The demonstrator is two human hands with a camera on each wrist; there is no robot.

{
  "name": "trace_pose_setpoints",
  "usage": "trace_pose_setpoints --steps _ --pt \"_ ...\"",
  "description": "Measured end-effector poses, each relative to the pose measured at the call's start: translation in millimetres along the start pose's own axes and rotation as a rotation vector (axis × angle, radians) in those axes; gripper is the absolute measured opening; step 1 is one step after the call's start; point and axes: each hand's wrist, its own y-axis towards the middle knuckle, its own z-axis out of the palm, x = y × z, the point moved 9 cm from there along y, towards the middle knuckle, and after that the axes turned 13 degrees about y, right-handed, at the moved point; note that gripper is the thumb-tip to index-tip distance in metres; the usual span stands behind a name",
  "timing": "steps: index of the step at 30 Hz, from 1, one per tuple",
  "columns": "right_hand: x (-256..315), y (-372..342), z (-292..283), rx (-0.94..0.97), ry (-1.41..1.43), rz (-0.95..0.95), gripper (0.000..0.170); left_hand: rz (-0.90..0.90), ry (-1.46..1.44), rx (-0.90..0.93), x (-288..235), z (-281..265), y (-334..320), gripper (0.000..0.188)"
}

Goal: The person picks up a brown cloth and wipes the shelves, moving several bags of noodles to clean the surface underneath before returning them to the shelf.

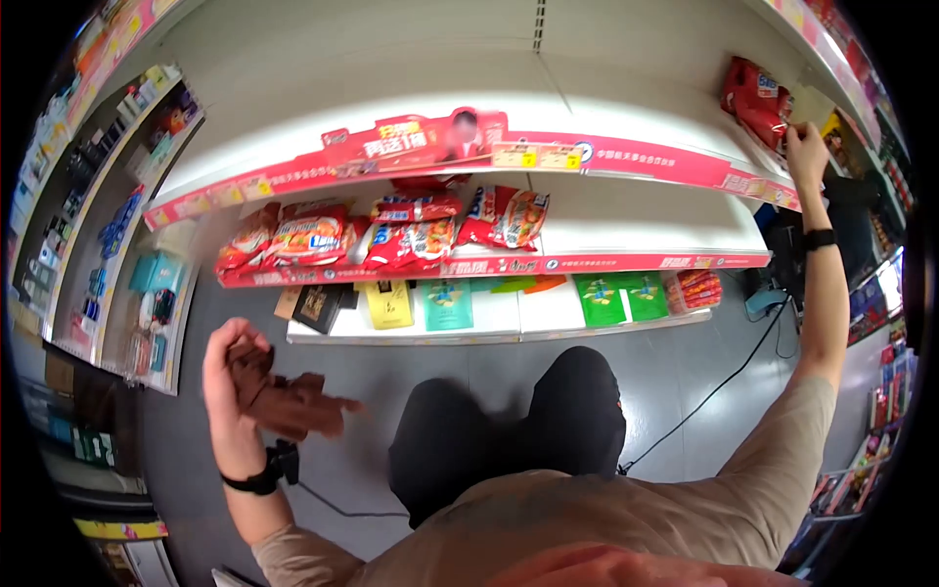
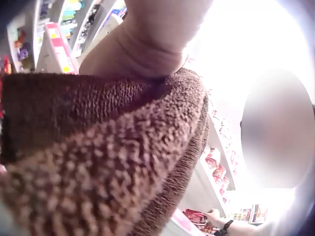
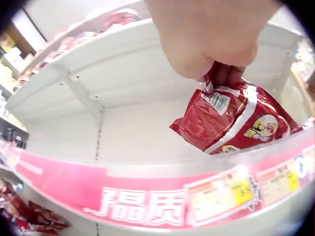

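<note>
My left hand grips a bunched brown towel, held out above the floor on the left. In the left wrist view the towel's nubby pile fills much of the picture, hanging in folds below the hand. On the far right, my right hand pinches a red instant noodle packet at the right end of the upper shelf. The right wrist view has the packet tilted behind the shelf's price strip, its gathered corner between thumb and fingers; the fingertips are partly hidden.
Several red noodle packets lie on the middle shelf, toward its left. Green pouches and other packs sit on the bottom shelf. A pink label strip edges the upper shelf. A black cable crosses the floor.
</note>
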Motion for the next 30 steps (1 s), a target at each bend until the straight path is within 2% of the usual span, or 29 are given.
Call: trace_pose_setpoints --steps 2,5,6,7,8,10,11,13,14,16,18,21,23,25,26,27,30 --pt "56 -17 -20 -0.057 0.100 -0.056 0.024 0.012 0.000 0.085 15 11 8 0.025" --pt "138 -53 -43 -0.107 0.460 -0.169 0.015 -0.025 -0.013 0.204 29 56 1 0.024" --pt "169 -65 -50 -0.125 0.551 -0.199 0.012 0.074 0.026 0.338 31 75 5 0.024" --pt "201 -79 -58 -0.128 0.689 -0.352 0.010 0.114 0.077 0.434 29 96 0 0.024" --pt "231 -94 -65 -0.117 0.619 -0.443 0.008 0.178 0.091 0.502 31 114 -2 0.024" --pt "281 -124 -74 -0.093 0.807 -0.545 0.007 0.193 0.234 0.629 33 153 -17 0.031" --pt "296 -139 -73 -0.052 0.858 -0.513 0.008 0.109 0.262 0.782 36 175 -36 0.040" --pt "325 -178 -69 0.039 0.897 -0.515 0.013 0.119 0.368 1.000 49 212 -60 0.069" --pt "342 -198 -67 0.089 0.885 -0.548 0.015 0.058 0.221 1.098 57 227 -70 0.061" --pt "384 -240 -65 0.175 0.921 -0.838 0.022 -0.048 0.017 1.106 74 246 -78 0.060" --pt "389 -275 -48 0.171 1.081 -0.829 0.022 -0.068 -0.083 1.010 72 252 -75 0.054" --pt "385 -291 -27 0.188 1.100 -0.817 0.023 -0.171 -0.161 0.882 85 253 -51 0.045" --pt "378 -296 -7 0.201 1.082 -0.812 0.023 -0.259 -0.128 0.815 99 251 -32 0.038" --pt "367 -291 18 0.200 1.017 -0.813 0.021 -0.271 -0.116 0.819 112 266 3 0.039" --pt "362 -288 29 0.233 0.967 -0.836 0.026 -0.279 -0.107 0.822 118 273 18 0.039" --pt "356 -286 37 0.212 0.944 -0.861 0.026 -0.178 -0.062 0.838 106 280 23 0.038" --pt "341 -280 64 0.176 0.874 -0.901 0.020 -0.237 -0.113 0.627 94 293 25 0.036"
